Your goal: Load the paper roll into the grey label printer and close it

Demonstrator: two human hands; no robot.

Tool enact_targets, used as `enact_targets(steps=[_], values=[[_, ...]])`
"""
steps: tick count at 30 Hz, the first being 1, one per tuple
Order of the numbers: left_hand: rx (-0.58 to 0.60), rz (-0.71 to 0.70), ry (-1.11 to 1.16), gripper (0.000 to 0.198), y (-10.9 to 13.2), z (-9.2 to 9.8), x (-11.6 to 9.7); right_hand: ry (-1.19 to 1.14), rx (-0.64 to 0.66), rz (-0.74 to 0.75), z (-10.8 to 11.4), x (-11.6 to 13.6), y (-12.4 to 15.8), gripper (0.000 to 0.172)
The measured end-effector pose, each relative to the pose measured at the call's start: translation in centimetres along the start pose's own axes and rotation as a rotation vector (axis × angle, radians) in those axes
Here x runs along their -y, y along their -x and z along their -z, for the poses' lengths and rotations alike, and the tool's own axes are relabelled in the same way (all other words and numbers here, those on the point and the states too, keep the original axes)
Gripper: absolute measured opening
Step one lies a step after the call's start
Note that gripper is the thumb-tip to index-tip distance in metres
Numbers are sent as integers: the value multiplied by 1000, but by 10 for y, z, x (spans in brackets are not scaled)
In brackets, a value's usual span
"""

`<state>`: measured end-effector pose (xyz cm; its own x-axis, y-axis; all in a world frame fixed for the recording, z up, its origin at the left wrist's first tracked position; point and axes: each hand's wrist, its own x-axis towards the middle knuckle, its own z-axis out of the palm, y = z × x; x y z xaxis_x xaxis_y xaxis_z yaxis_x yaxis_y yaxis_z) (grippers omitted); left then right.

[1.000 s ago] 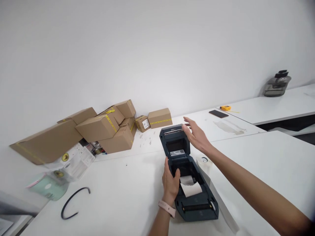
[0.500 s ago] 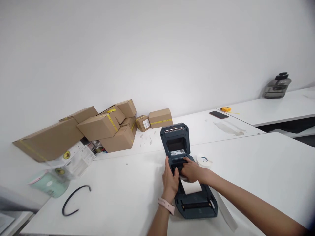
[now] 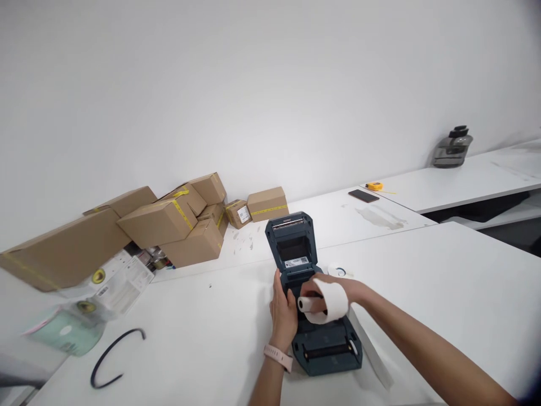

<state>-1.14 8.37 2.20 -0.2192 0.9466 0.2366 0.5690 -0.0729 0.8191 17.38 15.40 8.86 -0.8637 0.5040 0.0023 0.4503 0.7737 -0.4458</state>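
R hand [image 3: 310, 286]: fingers clamped on roll [image 3: 313, 305], loose end [image 3: 336, 300] curled, over open printer [image 3: 325, 334]; can't tell if touching. L hand [image 3: 283, 313]: fingers clamped on printer's L side. Brace printer firmly, move roll slowly, loose end off printer's edges.

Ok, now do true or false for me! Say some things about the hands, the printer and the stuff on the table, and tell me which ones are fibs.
1. The label printer has its lid open. True.
2. The left hand is touching nothing. False: the left hand is on the printer's edge.
3. The right hand holds a small paper roll. True.
4. A pink wristband is on the right arm. False: the wristband is on the left wrist.
5. The tape measure is yellow. True.
6. The phone is inside the printer. False: the phone lies near the tape measure.
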Motion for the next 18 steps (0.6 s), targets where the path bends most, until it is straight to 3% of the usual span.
enact_targets(steps=[3,4,6,8,13,18], values=[[0,4,7,59,1,-1,0,-164,-122,-17,9,-10,61,49],[-2,13,12,58,1,-2,0,-326,-248,-60,6,-15,83,54],[-11,26,27,56,1,-3,1,-547,-381,-178,-9,-28,120,55],[-11,23,38,56,1,-4,3,-625,-493,-314,-32,-42,144,55],[13,23,59,56,2,-2,2,-606,-561,-503,-84,-69,148,57],[13,38,76,55,2,-1,0,-635,-529,-503,-99,-83,141,59]])
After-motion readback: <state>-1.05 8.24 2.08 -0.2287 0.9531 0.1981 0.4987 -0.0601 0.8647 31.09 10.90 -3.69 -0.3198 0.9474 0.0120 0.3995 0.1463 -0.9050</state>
